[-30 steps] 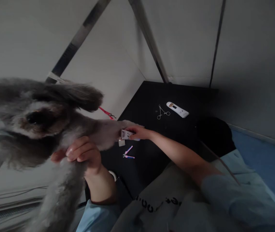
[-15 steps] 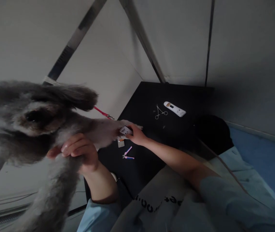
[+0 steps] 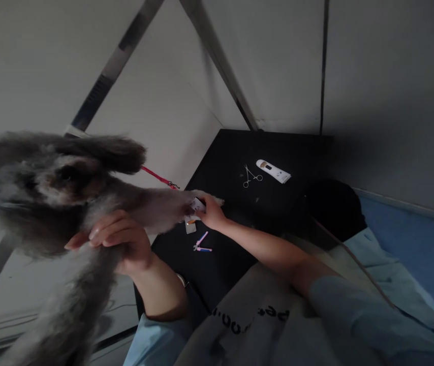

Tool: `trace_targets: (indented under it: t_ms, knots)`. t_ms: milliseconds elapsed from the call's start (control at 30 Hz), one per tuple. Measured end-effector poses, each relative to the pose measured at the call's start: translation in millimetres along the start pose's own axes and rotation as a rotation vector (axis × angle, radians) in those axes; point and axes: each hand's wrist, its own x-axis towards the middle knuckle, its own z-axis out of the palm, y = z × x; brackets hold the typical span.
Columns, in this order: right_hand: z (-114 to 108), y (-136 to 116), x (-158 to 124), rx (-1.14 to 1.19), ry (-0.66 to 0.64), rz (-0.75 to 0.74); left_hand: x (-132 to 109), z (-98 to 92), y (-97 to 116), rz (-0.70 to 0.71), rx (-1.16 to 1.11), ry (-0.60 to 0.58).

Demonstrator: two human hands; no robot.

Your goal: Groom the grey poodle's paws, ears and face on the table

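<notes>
A grey dog [image 3: 98,274] is raised upright at the left, its shorter-coated belly [image 3: 152,206] stretching toward the black table [image 3: 236,254]. My left hand [image 3: 129,244] is closed around the top of its front leg, near the chest, with fingers wrapped in the fur. Lower down, my right hand [image 3: 212,213] grips a small white hair clipper [image 3: 198,205] and keeps it against the fur of the lower belly by the hind legs. My palm and fingers cover part of the clipper. The exact contact of its blade is hard to make out.
On the black table lie scissors [image 3: 252,177], another white clipper [image 3: 274,171], pink-and-blue nail clippers [image 3: 202,243] and a small pale square item [image 3: 190,226]. A red leash [image 3: 158,176] with a metal clip hangs behind the dog. Metal posts [image 3: 114,61] stand against the wall.
The dog's head and my left hand have shifted slightly left. My right hand still has the clipper at the lower belly, tilted a little differently.
</notes>
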Motion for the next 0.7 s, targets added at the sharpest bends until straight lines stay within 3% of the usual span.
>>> trace_targets:
  t_ms: [100,133,167,267,333,500,633,667,700]
  knots:
    - [-1,1,-3,0.026,0.008,-0.028,1,-4.8,-3,0.084,0.008,-0.401]
    - [-2,2,-4,0.030,0.003,-0.027,1,-6.4,-4,0.085,0.024,-0.445]
    - [-3,3,-5,0.030,-0.001,-0.024,1,-7.5,-4,0.066,0.026,-0.390]
    - [-5,5,-7,0.034,-0.008,-0.026,2,-7.4,-4,0.029,-0.095,0.083]
    - [-5,5,-7,0.045,0.000,-0.038,4,-5.0,-3,0.030,-0.171,0.237]
    - [-4,-1,-8,0.071,0.015,-0.047,5,6.8,4,0.017,-0.089,0.267]
    - [-7,-2,-9,0.098,-0.008,-0.076,1,11.6,6,0.051,0.150,0.413]
    - [-9,-2,-9,0.106,-0.020,-0.076,2,7.7,6,0.059,0.218,0.365]
    - [-10,-1,-8,0.110,-0.026,-0.066,5,0.7,5,0.080,0.295,0.207]
